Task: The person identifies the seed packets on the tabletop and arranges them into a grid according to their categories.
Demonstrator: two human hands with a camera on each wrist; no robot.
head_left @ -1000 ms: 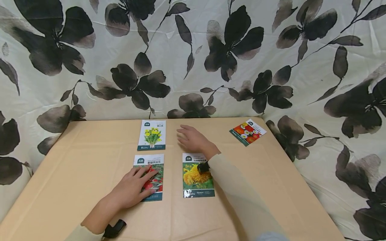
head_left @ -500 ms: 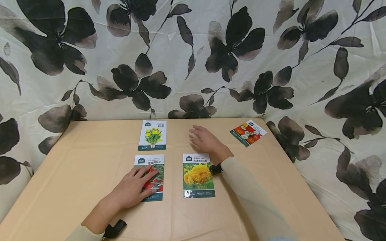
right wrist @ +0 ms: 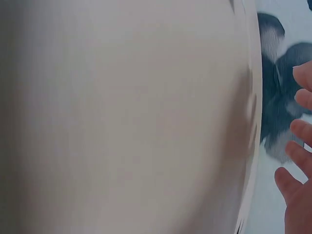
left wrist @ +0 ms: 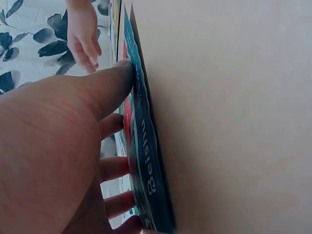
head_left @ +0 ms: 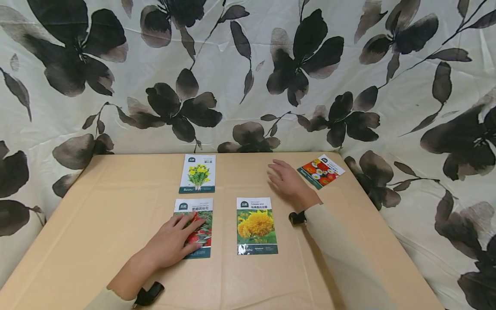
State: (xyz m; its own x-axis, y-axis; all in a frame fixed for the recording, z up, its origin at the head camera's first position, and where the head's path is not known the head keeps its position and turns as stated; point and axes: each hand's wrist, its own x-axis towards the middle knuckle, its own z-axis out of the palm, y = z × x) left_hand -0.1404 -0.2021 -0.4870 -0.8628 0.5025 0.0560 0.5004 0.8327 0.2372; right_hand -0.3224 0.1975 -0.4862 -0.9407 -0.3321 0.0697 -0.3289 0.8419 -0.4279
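My left hand (head_left: pixel 172 241) rests with spread fingers on a seed packet with red flowers (head_left: pixel 205 234). In the left wrist view the thumb and fingertips lie along the face of that red-flower packet (left wrist: pixel 146 165), by its dark teal lower band. My right hand (head_left: pixel 288 183) hovers over the table, its fingers loosely extended and holding nothing. Right of it lies a tilted seed packet with red and white flowers (head_left: pixel 320 171). Below and left of the right hand is a yellow-flower seed packet (head_left: pixel 256 226). In the right wrist view the right hand's fingers (right wrist: pixel 301 151) are spread apart.
Behind the red-flower packet, near the far edge, lies a white seed packet with a yellow bouquet (head_left: pixel 197 173). The packets are on a tan-covered table (head_left: pixel 97 206). A white cloth with dark flowers (head_left: pixel 248 86) hangs behind and beside it.
My right hand has moved rightward, off the yellow-flower packet's top and toward the tilted packet. My left hand has stayed on the red-flower packet.
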